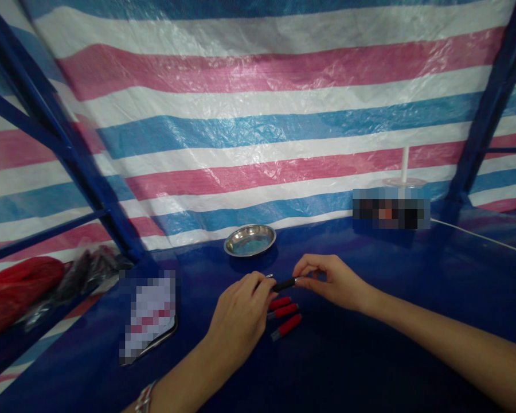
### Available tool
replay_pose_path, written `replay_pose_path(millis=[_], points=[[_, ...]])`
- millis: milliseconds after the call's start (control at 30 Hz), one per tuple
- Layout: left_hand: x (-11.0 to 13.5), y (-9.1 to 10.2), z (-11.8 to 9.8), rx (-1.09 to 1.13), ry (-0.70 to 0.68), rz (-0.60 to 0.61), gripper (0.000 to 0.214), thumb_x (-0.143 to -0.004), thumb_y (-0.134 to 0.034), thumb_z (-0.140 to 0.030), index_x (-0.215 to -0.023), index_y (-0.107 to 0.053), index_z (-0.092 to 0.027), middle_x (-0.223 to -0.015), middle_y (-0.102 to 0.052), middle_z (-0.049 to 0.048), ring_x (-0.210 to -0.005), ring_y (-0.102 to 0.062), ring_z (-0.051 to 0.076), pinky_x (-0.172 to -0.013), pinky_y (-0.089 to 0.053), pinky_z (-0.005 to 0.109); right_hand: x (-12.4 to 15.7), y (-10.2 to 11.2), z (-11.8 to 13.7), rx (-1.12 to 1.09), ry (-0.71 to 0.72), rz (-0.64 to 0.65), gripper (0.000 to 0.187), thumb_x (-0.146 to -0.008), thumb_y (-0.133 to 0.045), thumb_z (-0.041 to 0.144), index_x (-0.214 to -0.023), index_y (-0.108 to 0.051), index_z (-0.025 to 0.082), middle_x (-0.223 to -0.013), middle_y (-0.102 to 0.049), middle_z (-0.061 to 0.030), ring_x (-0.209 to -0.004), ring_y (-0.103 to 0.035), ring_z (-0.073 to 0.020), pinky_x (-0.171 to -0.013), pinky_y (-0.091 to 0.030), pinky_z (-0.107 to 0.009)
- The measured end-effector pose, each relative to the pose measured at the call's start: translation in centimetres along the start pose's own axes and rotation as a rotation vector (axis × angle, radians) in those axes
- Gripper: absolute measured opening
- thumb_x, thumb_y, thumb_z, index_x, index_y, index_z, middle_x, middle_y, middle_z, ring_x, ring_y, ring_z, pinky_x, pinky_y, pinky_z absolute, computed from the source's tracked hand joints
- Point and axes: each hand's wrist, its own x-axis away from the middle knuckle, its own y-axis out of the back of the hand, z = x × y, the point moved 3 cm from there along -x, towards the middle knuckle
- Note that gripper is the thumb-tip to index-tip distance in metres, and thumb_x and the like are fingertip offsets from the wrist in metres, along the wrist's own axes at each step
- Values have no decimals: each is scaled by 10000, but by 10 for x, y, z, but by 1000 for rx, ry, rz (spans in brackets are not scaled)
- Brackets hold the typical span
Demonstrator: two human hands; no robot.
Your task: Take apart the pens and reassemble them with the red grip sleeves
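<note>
My left hand [241, 315] and my right hand [333, 281] meet over the blue table [370, 344]. Between them they hold a thin dark pen-like rod [286, 283], each hand pinching one end. The left fingers also hold a small metal tip at the rod's left end. Just below the rod, three short red pieces [284, 315] with dark ends lie side by side on the table, right beside my left hand.
A small shiny metal dish [250, 239] sits behind the hands near the striped tarp wall. A flat tray with a blurred label [148, 321] lies to the left. Red and dark plastic bags [38, 287] lie on a left shelf. A white stand [404, 172] stands at back right.
</note>
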Motion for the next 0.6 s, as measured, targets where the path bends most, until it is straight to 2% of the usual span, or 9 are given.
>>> replay_pose_path(millis=[200,367,600], points=[[0,-1,3,-39,7,8,164,-809,-462,-133,-960,-518,-168,-847,-560,22,-733,-554,146,-616,-458,250,0,5,1,139,69,-50,66,-737,-538,202,-780,-580,176,-748,-621,-5,-650,-544,-104,-571,-394,-209],[-1,-2,12,-114,145,108,158,-835,-428,-155,-961,-521,-178,-867,-547,32,-749,-555,164,-627,-446,271,-1,11,-1,378,94,-74,86,-742,-510,148,-785,-582,169,-715,-582,-12,-636,-510,-105,-578,-384,-217],[-3,-7,23,-132,212,301,160,-830,-416,-156,-934,-537,-174,-865,-530,42,-761,-560,175,-616,-430,270,-6,15,-17,454,-51,-25,167,-728,-488,103,-816,-620,156,-684,-610,-21,-578,-520,-114,-548,-379,-219]])
